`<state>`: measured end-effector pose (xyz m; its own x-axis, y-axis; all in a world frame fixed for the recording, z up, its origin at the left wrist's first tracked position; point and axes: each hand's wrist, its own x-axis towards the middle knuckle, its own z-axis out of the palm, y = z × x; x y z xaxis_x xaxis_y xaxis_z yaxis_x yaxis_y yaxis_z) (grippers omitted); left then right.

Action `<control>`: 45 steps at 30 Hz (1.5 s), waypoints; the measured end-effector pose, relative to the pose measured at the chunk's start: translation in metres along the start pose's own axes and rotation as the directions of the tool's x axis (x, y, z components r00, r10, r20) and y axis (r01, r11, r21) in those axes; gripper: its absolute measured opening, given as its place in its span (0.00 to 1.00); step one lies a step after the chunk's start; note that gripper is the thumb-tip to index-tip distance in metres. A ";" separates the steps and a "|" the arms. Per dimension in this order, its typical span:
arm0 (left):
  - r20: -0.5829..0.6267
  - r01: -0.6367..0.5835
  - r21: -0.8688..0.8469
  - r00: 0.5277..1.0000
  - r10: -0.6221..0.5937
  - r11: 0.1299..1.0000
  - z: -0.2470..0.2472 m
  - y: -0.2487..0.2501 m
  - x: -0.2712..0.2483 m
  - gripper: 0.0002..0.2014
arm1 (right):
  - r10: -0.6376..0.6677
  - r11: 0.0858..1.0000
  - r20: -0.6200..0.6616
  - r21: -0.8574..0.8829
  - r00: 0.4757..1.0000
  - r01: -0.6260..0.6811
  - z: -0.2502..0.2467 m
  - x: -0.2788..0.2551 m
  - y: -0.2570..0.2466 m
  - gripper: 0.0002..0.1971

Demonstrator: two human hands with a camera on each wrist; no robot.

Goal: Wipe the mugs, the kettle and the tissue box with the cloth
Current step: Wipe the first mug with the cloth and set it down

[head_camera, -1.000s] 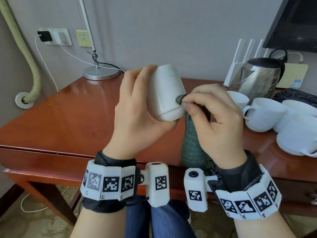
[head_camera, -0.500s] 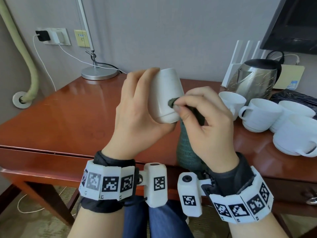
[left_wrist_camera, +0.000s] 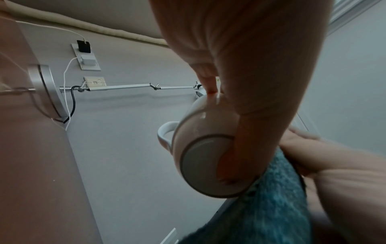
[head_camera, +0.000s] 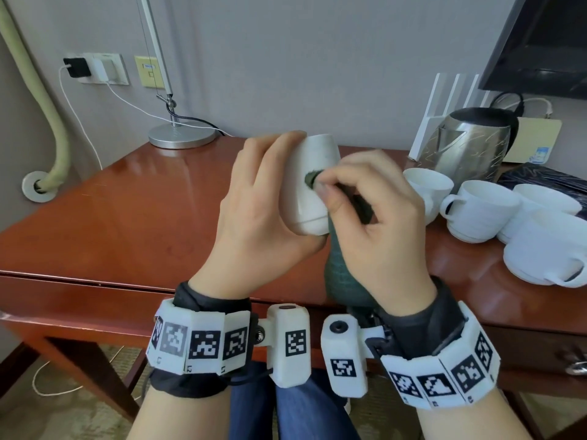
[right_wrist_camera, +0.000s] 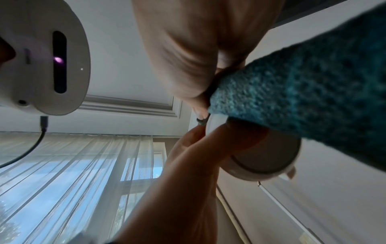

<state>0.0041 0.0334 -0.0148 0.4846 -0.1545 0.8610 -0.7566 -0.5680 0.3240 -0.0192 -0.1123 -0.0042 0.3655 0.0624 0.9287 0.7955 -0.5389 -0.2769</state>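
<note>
My left hand (head_camera: 263,201) grips a white mug (head_camera: 309,185) in the air above the table, its base turned towards me. The mug (left_wrist_camera: 206,158) shows its handle and round base in the left wrist view. My right hand (head_camera: 374,211) pinches a dark teal cloth (head_camera: 344,274) and presses a fold of it against the mug's side. The cloth (right_wrist_camera: 303,92) hangs down past my right wrist. Several more white mugs (head_camera: 482,208) stand at the right, beside a steel kettle (head_camera: 470,144). No tissue box is clearly in view.
The wooden table (head_camera: 120,223) carries a lamp base (head_camera: 181,136) at the back left. Behind the kettle stands a white router (head_camera: 444,100), and a dark screen (head_camera: 540,42) hangs top right. Cables run from the wall sockets (head_camera: 98,68).
My right hand has slid the cloth a little leftward along the mug's side. The left hand keeps the mug in much the same place.
</note>
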 end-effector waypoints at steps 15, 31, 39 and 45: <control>0.014 0.135 -0.141 0.991 -0.135 0.981 -0.006 0.003 -0.001 0.48 | 0.051 0.998 -0.063 0.043 0.997 -0.049 -0.009 -0.016 0.001 0.04; 0.067 0.077 -0.102 0.995 -0.071 0.992 -0.006 0.001 0.001 0.46 | 0.181 0.965 -0.134 0.214 0.974 -0.150 -0.026 0.000 0.006 0.12; 0.095 0.039 -0.093 0.995 -0.030 0.995 -0.006 0.003 0.001 0.43 | -0.080 0.994 -0.016 -0.069 0.997 0.079 -0.007 0.001 -0.006 0.03; 0.070 0.047 -0.081 0.997 -0.041 0.996 -0.009 0.000 0.002 0.43 | -0.143 0.983 0.116 -0.101 0.983 0.155 -0.007 -0.005 0.007 0.13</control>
<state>0.0013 0.0406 -0.0098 0.5449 -0.1874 0.8173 -0.7662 -0.5073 0.3944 -0.0192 -0.1225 -0.0089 0.3017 0.2354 0.9239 0.7898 -0.6045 -0.1039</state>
